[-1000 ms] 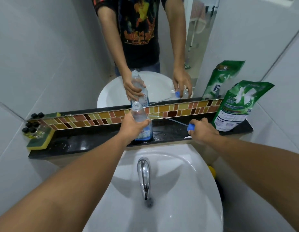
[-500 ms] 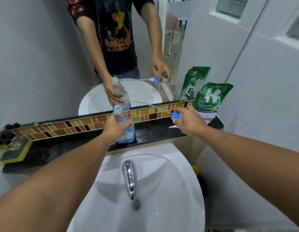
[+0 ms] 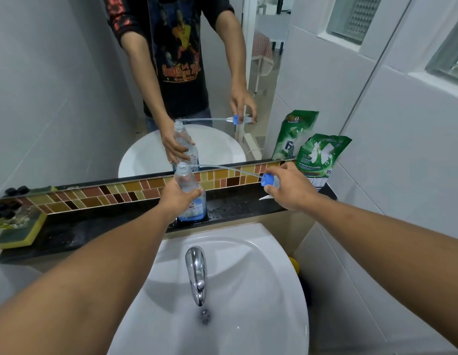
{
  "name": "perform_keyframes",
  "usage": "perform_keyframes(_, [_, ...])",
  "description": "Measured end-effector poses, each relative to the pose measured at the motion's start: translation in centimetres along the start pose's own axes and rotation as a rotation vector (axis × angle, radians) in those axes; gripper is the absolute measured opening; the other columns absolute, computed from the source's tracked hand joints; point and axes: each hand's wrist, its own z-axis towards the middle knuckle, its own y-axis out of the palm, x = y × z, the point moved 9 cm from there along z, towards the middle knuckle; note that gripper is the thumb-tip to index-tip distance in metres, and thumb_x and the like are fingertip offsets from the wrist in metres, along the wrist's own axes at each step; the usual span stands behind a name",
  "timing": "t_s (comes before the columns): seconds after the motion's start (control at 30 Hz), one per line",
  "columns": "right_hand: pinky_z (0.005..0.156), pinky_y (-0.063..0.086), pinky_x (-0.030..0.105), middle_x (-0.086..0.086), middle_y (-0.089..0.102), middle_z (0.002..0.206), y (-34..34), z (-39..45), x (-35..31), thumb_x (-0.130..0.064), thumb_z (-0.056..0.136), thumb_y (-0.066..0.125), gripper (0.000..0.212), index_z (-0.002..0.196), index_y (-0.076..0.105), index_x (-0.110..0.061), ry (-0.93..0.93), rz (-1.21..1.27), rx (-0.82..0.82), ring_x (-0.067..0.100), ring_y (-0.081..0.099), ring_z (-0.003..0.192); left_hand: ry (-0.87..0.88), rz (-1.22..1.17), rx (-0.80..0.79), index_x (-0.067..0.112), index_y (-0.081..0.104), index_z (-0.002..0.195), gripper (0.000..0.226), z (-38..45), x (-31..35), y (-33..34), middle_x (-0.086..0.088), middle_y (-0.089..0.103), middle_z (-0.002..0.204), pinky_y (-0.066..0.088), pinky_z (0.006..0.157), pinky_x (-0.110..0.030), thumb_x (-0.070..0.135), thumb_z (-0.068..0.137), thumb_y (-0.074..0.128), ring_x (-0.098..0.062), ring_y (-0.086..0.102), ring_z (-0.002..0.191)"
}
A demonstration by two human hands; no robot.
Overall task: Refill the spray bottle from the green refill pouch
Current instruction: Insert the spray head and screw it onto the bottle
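Observation:
A clear spray bottle (image 3: pixel 190 203) with a blue label stands upright on the black ledge (image 3: pixel 94 226) behind the sink, its neck uncapped. My left hand (image 3: pixel 175 198) grips its middle. My right hand (image 3: pixel 290 187) holds the blue-collared spray head (image 3: pixel 268 180) to the right of the bottle, level with the bottle's mouth. The head's thin clear dip tube (image 3: pixel 230 169) runs leftward, its tip at the bottle's mouth. The green refill pouch (image 3: pixel 320 153) leans against the wall at the ledge's right end, just behind my right hand.
A white basin (image 3: pixel 248 290) with a chrome tap (image 3: pixel 196 272) lies below the ledge. A yellow-green sponge (image 3: pixel 20 233) and small dark-capped bottles (image 3: pixel 5 208) sit at the ledge's left end. The mirror (image 3: pixel 171 73) and a tile strip back the ledge. A white tiled wall stands close on the right.
My right hand has lifted the spray head up off the ledge and to the right, drawing the dip tube out to the bottle's mouth. The left hand kept hold of the bottle.

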Motion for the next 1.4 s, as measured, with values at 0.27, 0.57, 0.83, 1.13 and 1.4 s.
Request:
perform_keyframes(0.27, [0.093,0.053,0.048,0.012,0.044,0.136,-1.8,0.6,-1.1,-0.036,0.096,0.065,0.046,0.140,0.053,-0.030,-0.028,-0.107,0.024,0.033,0.054,0.115,0.011,-0.014,-0.007,0.018,0.055,0.135,0.055,0.0,0.0,0.1,-0.005,0.065,0.129,0.049,0.106,-0.055,0.023,0.088,0.081,-0.030,0.060,0.125])
perform_keyframes(0.57, [0.094,0.051,0.054,0.018,0.041,0.134,-6.0,1.1,-3.5,-0.030,0.096,0.065,0.040,0.135,0.055,-0.029,-0.087,-0.309,0.069,0.039,0.047,0.118,0.028,-0.023,-0.015,0.020,0.055,0.135,0.054,0.4,-0.3,0.1,-0.001,0.065,0.128,0.047,0.096,-0.044,0.023,0.087,0.081,-0.027,0.060,0.124])
perform_keyframes(0.83, [0.092,0.045,0.055,0.016,0.038,0.139,-11.4,1.1,-9.2,-0.028,0.094,0.067,0.043,0.134,0.053,-0.032,-0.181,-0.549,0.204,0.040,0.043,0.121,0.042,-0.026,-0.022,0.022,0.054,0.137,0.056,0.7,-0.5,0.2,0.000,0.064,0.130,0.046,0.091,-0.040,0.025,0.087,0.082,-0.020,0.057,0.119])
perform_keyframes(1.13, [0.090,0.040,0.052,0.013,0.043,0.132,-12.0,0.8,-16.7,-0.040,0.095,0.064,0.038,0.132,0.053,-0.038,-0.335,-0.572,0.281,0.038,0.044,0.116,0.039,-0.046,-0.027,0.024,0.054,0.137,0.059,0.8,-0.7,0.2,0.002,0.065,0.127,0.044,0.093,-0.039,0.026,0.086,0.083,-0.021,0.059,0.119])
perform_keyframes(1.4, [0.083,0.043,0.050,0.009,0.046,0.119,-7.8,2.3,-20.8,-0.032,0.096,0.062,0.040,0.134,0.049,-0.041,-0.412,-0.515,0.169,0.032,0.052,0.091,0.048,-0.064,-0.035,0.025,0.053,0.137,0.059,0.8,-0.7,0.3,0.002,0.065,0.126,0.043,0.092,-0.038,0.026,0.086,0.084,-0.021,0.060,0.117])
